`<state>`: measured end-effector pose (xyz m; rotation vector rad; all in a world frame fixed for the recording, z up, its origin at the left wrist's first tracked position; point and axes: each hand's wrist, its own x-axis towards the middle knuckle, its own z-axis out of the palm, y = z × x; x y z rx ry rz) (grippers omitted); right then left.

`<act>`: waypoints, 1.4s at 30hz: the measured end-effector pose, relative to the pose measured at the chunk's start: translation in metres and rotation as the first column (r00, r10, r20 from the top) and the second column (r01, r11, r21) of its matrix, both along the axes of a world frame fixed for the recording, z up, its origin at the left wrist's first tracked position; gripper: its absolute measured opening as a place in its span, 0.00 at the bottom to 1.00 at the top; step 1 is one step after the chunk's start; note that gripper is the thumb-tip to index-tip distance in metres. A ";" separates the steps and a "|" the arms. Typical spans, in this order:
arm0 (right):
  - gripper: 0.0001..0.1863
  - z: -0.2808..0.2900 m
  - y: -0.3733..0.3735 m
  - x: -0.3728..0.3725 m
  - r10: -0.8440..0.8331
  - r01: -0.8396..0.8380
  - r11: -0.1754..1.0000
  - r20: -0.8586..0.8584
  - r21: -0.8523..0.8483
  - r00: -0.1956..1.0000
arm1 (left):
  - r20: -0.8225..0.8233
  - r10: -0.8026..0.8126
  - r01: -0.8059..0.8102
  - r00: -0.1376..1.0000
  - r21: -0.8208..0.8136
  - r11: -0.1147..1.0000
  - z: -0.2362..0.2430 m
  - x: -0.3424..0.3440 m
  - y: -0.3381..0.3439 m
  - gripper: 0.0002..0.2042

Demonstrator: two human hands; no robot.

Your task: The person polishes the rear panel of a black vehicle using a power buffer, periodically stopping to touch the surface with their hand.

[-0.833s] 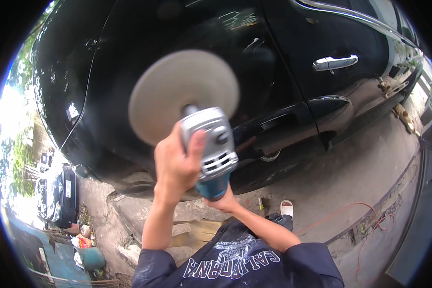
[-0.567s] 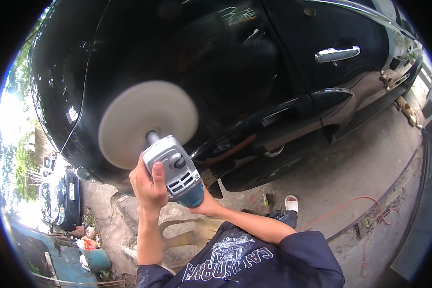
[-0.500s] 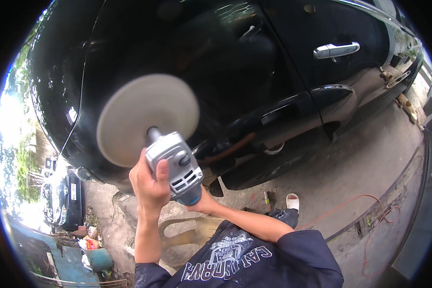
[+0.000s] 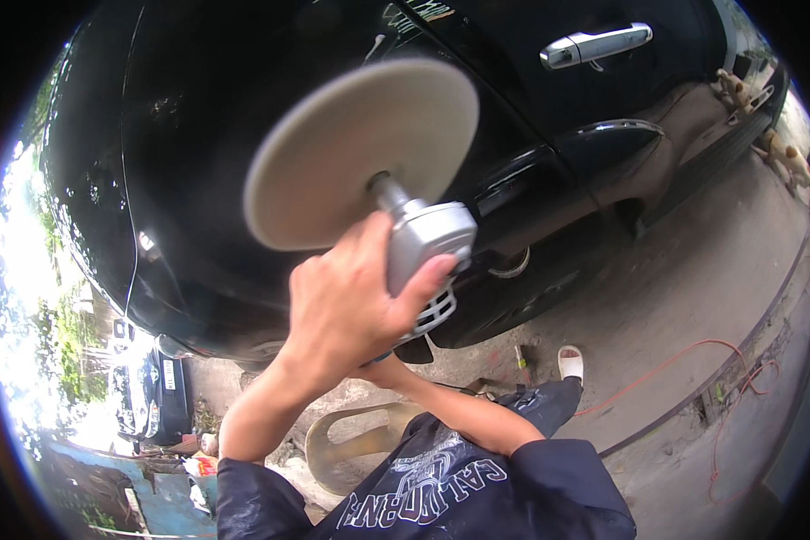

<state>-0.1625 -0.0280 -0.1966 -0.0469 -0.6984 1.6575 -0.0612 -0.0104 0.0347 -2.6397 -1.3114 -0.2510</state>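
My left hand (image 4: 342,301) is wrapped over the silver gear head of a car polisher (image 4: 434,236), thumb along its near side. Lower down, my right hand (image 4: 383,370) closes around the tool's body, mostly hidden behind the left wrist. A wide, pale round buffing pad (image 4: 333,153) sits on the polisher's spindle, blurred as if spinning. It stands against or just in front of the glossy side of a black car (image 4: 189,117); contact cannot be made out. Right of the pad is the car's chrome door handle (image 4: 596,47).
A beige plastic chair (image 4: 328,445) stands close by my body. An orange cord (image 4: 666,362) runs over the concrete at the right, past a foot in a white sandal (image 4: 570,362). A dog (image 4: 787,162) is at the far right. Another dark car (image 4: 157,391) is parked at the left.
The polisher and both hands have moved up and to the right across the car's side. The pad is more tilted, and my left hand now covers more of the gear head.
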 end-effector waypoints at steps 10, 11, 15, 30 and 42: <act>0.17 -0.018 -0.012 -0.065 -0.036 0.032 0.997 0.061 0.071 0.997 | 0.088 0.066 -0.070 0.994 0.034 0.997 -0.010 -0.096 -0.011 0.28; 0.16 -0.020 -0.010 -0.067 -0.036 0.033 0.998 0.056 0.051 0.998 | 0.090 0.061 -0.064 0.994 0.039 0.997 -0.010 -0.097 -0.010 0.28; 0.22 -0.030 -0.001 -0.077 0.084 -0.084 0.996 0.011 -0.016 0.996 | 0.011 0.012 -0.013 1.000 0.034 0.999 -0.004 -0.067 -0.002 0.29; 0.19 -0.025 0.005 -0.080 -0.026 0.026 1.000 0.042 -0.002 0.999 | -0.057 0.018 -0.019 0.998 -0.032 0.999 0.000 -0.051 0.003 0.28; 0.54 -0.030 -0.012 -0.079 -0.029 -0.011 0.995 0.392 0.099 0.919 | 0.673 0.129 -0.172 0.729 -0.002 0.985 -0.031 -0.241 -0.021 0.36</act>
